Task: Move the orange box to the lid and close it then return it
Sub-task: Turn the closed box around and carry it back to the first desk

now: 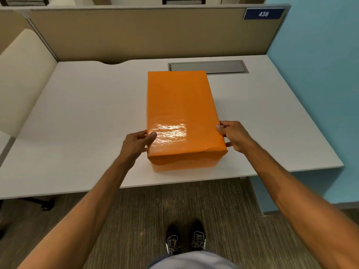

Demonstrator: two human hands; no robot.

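White laminate tabletop (77,117) fills the view, tucked into a cubicle with beige fabric partition panels (136,33) at its far edge and a pale blue wall (320,65) along its right edge. Up on the partition's top right corner, a dark blue plate (263,14) reads "438" in white numerals. Set into the tabletop near the far edge sits a grey rectangular cable hatch (207,66), lying flush.

Centre stage: the glossy orange paper-wrapped rectangular box (180,113), lid seated on top, standing on the tabletop with its long side running from the near edge toward the hatch, its far end just overlapping the hatch's near left corner in this view. A light glare shines on the lid near the front.

Both hands are on it. The left hand (136,145) clasps the near left corner, thumb laid on the top and fingers tucked down the side. The right hand (234,135) grips the near right corner, thumb on the top edge, fingers wrapped around the side wall.

Below the near edge, brown striped carpet (223,220) and 2 black lace-up shoes (185,239). A cream chair back (21,74) stands off the left edge.
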